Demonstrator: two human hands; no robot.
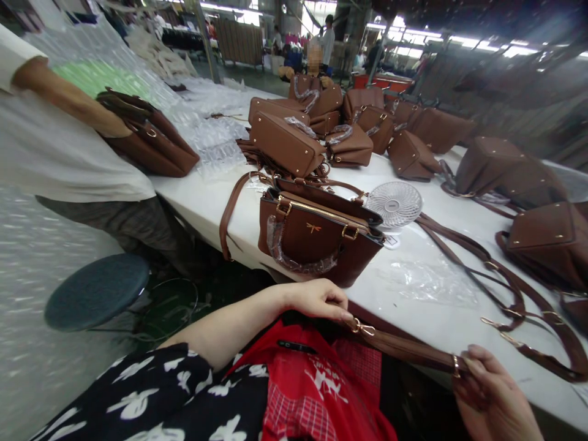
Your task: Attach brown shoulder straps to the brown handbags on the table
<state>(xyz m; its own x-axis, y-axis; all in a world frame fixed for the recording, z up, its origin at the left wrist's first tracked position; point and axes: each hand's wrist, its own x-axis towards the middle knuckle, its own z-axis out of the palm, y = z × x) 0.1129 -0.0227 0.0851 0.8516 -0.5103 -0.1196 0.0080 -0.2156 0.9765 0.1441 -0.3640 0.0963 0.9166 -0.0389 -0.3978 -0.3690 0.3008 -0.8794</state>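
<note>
With our left hand (321, 299) and right hand (493, 389) we hold a brown strap (413, 350) stretched between them, low along the near edge of the white table (413, 315). Our left fingers are closed on its one end, just beside a gold clasp (364, 329); our right fingers pinch it near a gold buckle (456, 366). In front of us a brown handbag (312, 248) stands upright on the table, a gold dragonfly on its front and a zipper along its top; its front handle (298, 264), wrapped in clear plastic, hangs down against it. A side strap (225, 223) droops over the table edge to its left. Just behind its right end we see a round pale fan (394, 204), and right of the bag a clear plastic sheet (429, 282) lies flat. Further right lie loose brown straps (503, 291) with gold fittings. More brown bags (287, 142) crowd the table beyond. At our left a person in a white shirt (68, 156) has a hand against another brown bag (168, 144), near a round stool (97, 291). We wear a red apron (316, 389).
</note>
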